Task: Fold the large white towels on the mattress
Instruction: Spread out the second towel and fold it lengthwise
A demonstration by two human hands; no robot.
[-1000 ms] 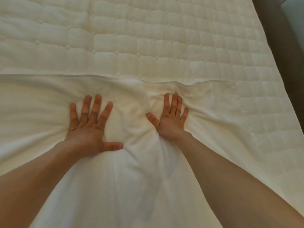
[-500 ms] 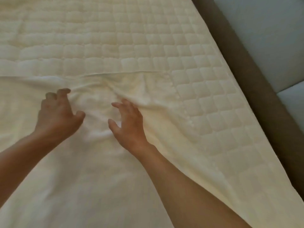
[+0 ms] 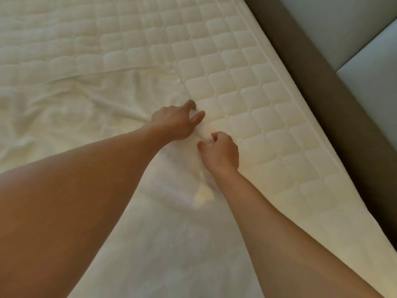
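A large white towel (image 3: 92,108) lies spread and creased over the quilted mattress (image 3: 247,87), reaching from the left to its right-hand edge near the middle of the view. My left hand (image 3: 175,120) sits at that right edge with curled fingers pinching the cloth. Just below it, my right hand (image 3: 219,150) also curls its fingers round the same edge. The two hands are a few centimetres apart. A small fold of towel bulges between them.
The mattress's right border (image 3: 300,100) runs diagonally down the view. Beyond it lies a dark brown bed frame (image 3: 326,87), then pale padded panels (image 3: 354,35) at the top right. Bare quilted mattress stretches behind and right of the towel.
Both hands were pressing flat on the towel's middle. They lifted, slid right to the towel's side edge and curled onto it. The view swung right, showing the bed frame.
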